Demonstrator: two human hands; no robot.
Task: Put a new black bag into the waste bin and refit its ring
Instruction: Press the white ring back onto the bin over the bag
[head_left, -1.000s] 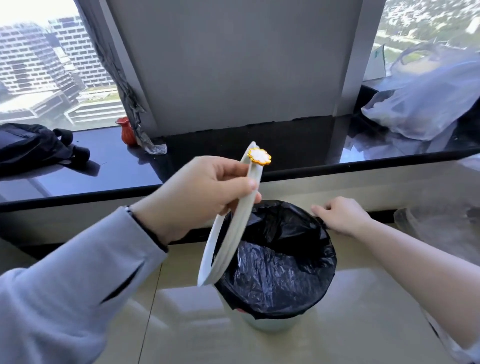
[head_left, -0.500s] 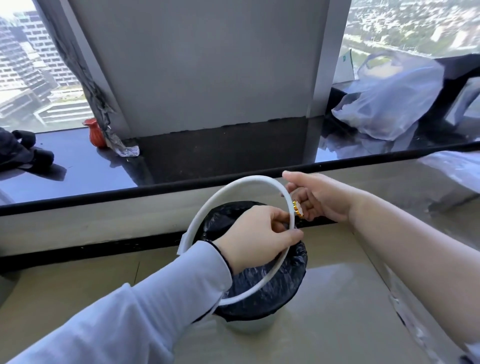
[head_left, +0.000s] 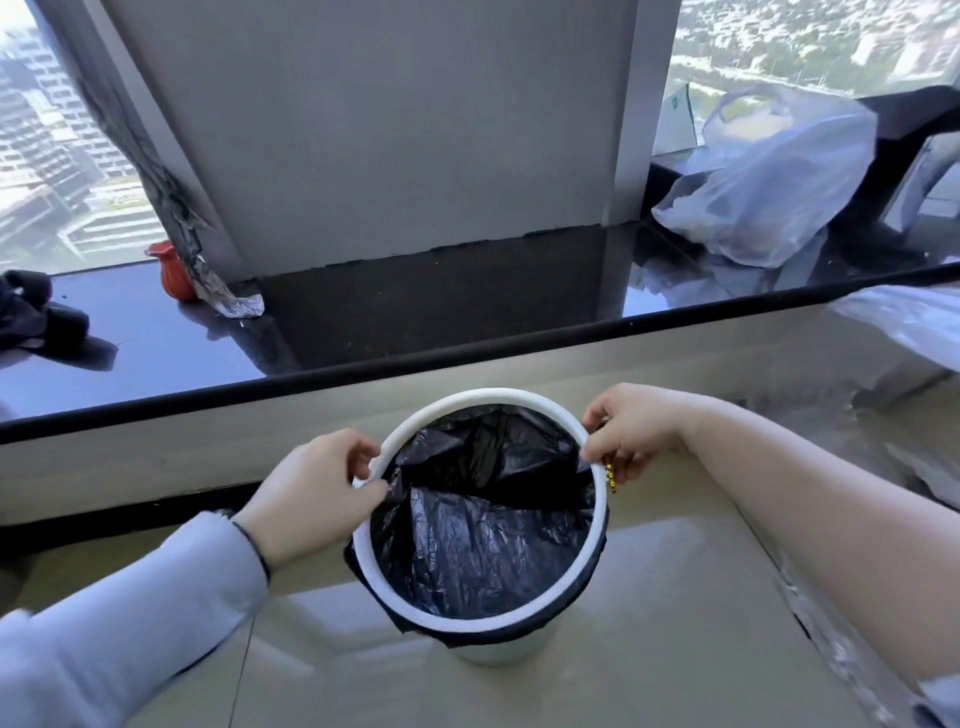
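Observation:
A small pale waste bin (head_left: 498, 649) stands on the tiled floor, lined with a crinkled black bag (head_left: 483, 540) whose edge folds over the rim. The white ring (head_left: 493, 621) lies level over the bin's mouth, on top of the bag. My left hand (head_left: 317, 488) pinches the ring at its left side. My right hand (head_left: 634, 431) grips the ring at its right side, beside a small yellow ornament (head_left: 612, 475) fixed to the ring.
A dark glossy window sill (head_left: 467, 306) runs behind the bin. On it sit a translucent plastic bag (head_left: 769, 182) at the right, a small red pot (head_left: 174, 273) and a black bundle (head_left: 31, 317) at the left. A grey pillar (head_left: 374, 130) rises behind.
The ring, held upright in my left hand a second ago, has been turned flat and lowered onto the bin's mouth. My right hand left the bag's edge and took the ring's right side.

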